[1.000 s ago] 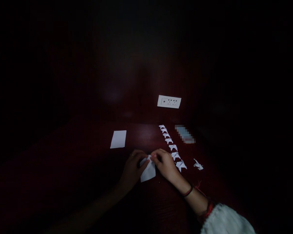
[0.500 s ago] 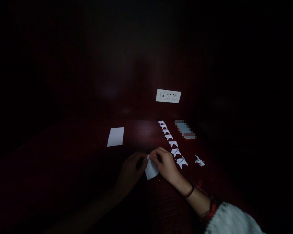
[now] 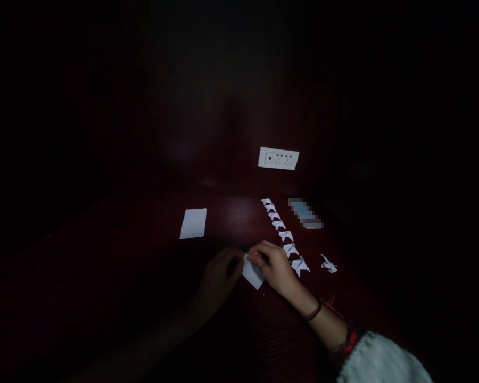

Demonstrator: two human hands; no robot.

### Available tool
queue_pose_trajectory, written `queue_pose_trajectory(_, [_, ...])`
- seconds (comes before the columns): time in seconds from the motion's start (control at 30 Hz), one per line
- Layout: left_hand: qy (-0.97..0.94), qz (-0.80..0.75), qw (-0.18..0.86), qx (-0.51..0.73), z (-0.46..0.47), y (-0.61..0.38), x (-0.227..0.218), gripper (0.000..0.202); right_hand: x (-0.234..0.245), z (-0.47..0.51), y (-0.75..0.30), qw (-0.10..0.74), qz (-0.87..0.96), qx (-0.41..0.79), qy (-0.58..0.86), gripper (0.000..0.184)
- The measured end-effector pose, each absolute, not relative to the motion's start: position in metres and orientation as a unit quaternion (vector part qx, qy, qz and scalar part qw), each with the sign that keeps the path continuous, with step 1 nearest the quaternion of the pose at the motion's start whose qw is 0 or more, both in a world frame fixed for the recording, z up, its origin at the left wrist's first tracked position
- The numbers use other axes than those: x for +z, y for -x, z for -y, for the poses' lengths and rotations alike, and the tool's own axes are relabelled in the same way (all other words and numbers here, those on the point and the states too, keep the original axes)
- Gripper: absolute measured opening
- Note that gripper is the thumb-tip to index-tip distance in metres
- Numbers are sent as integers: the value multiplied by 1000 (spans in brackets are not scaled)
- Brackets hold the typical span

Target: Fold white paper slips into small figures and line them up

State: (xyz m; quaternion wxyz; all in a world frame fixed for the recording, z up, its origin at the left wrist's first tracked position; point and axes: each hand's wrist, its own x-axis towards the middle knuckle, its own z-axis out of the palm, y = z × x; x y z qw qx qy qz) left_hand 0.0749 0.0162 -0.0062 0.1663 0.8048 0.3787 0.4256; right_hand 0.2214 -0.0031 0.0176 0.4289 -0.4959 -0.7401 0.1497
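Both hands pinch a small white sheet of paper (image 3: 254, 273) by its far edge, above the dark red table. My left hand (image 3: 222, 274), mostly in shadow, grips the upper left corner between thumb and fingers. My right hand (image 3: 274, 266) has thumb and fingertips closed on the same edge, close to the left fingertips. The paper's lower part hangs toward me and ends in a point. Just beyond my right hand runs a row of several folded white paper figures (image 3: 285, 235). What fold lies under the fingertips is hidden.
A flat white paper stack or sheet (image 3: 193, 223) lies at the left. To the right are a blurred-out phone-like object (image 3: 305, 213) and a crumpled bit of white paper (image 3: 329, 264). A socket plate (image 3: 278, 158) is on the wall behind. The surroundings are very dark.
The paper's lower point has swung to the right and turned in my fingers. Both hands keep their pinch. The whole view has shifted slightly.
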Motion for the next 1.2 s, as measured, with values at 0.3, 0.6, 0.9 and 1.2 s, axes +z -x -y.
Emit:
queue_pose_trajectory(0.3, [-803,-380,167,428,-13,-76,-1,9,23,8,-220,430,744,143,491,13])
queue_pose_trajectory(0.6, [-799,-363,155,453,-14,-78,-2,7,22,7,-220,423,747,138,494,13])
queue_pose_trajectory(0.9, [-804,-355,173,445,-13,-76,1,9,21,6,-222,400,757,113,504,19])
queue_pose_trajectory(1.2, [-790,-388,185,436,-15,-75,-1,8,21,5,-221,400,748,91,522,11])
